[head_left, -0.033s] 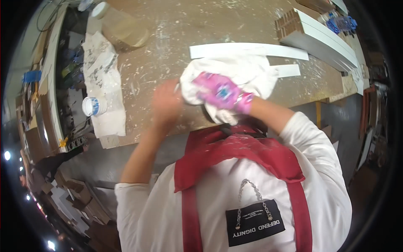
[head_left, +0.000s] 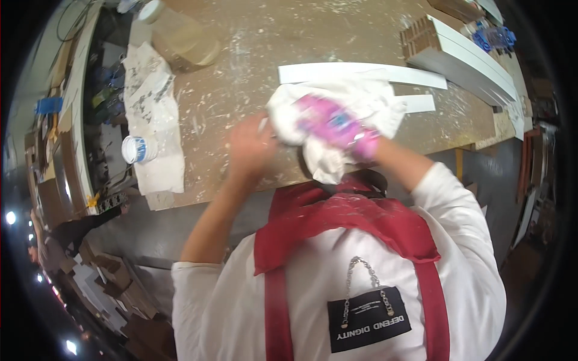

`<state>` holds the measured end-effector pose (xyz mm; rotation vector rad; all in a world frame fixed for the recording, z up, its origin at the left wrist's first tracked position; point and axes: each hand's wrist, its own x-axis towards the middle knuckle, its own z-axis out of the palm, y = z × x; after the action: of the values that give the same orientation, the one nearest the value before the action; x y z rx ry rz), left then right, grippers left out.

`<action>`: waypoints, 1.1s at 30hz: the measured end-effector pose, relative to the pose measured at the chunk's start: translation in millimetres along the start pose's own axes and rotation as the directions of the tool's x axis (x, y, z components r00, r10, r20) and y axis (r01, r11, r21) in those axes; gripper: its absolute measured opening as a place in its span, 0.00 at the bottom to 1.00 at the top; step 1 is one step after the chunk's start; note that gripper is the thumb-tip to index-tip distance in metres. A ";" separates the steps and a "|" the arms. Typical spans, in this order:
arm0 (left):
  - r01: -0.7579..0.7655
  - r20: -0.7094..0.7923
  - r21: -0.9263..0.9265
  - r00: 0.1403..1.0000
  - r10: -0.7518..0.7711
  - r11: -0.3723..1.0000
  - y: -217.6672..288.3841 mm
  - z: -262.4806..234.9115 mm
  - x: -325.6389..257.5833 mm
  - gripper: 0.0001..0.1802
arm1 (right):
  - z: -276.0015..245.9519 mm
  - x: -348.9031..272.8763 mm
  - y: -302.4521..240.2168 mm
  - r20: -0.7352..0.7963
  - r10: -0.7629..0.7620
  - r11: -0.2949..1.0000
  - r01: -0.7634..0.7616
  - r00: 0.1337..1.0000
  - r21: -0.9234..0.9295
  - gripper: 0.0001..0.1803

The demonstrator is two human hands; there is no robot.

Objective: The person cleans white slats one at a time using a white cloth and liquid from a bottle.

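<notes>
Grey floor point(head_left: 159, 231), then a paint-spattered table point(head_left: 235, 78). At its near edge, one cloth point(head_left: 379, 102) under the gloved right hand point(head_left: 337, 124), blurred left hand point(head_left: 251, 146) just beside; neither grip can be told. Left edge: one cup point(head_left: 133, 149). Beyond: two white strips point(head_left: 307, 73), one jug point(head_left: 189, 45) toward the far left corner.

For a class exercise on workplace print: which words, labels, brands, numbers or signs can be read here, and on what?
Black patch on the white shirt: bold pale lettering, upside down, legible but not transcribed; smaller lines above are too small to read.
White tub: blue printing, too small to read.
</notes>
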<state>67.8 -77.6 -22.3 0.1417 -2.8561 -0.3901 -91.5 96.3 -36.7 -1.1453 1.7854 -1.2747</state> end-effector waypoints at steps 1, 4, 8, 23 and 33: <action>0.019 -0.007 -0.086 1.000 -0.020 0.996 10.5 4.7 -3.5 0.27 | -26.5 -1.3 -3.9 -0.043 0.096 0.982 -0.088 0.994 0.167 0.23; -0.152 -0.067 -0.212 0.988 0.141 0.965 48.9 38.7 0.8 0.28 | -95.2 -8.0 -26.6 -0.178 0.310 0.872 -0.205 0.934 0.444 0.24; -0.209 0.014 -0.195 0.976 0.216 0.958 82.0 84.2 20.0 0.33 | -76.6 16.7 -59.0 -0.025 0.333 0.905 -0.327 0.942 -0.272 0.24; -0.111 -0.065 -0.542 0.994 0.090 0.833 75.9 78.3 16.3 0.27 | -11.9 57.8 -48.7 0.356 0.102 0.838 0.113 0.929 -0.535 0.24; -0.039 0.134 -0.297 0.988 0.083 0.954 82.7 118.6 8.7 0.37 | 40.4 102.6 -53.2 0.218 0.268 0.959 -0.281 0.938 0.031 0.18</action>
<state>23.2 30.3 -107.9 -0.0333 -2.8913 -0.8375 -82.8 -20.5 -0.9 -0.9215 1.6668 -0.9959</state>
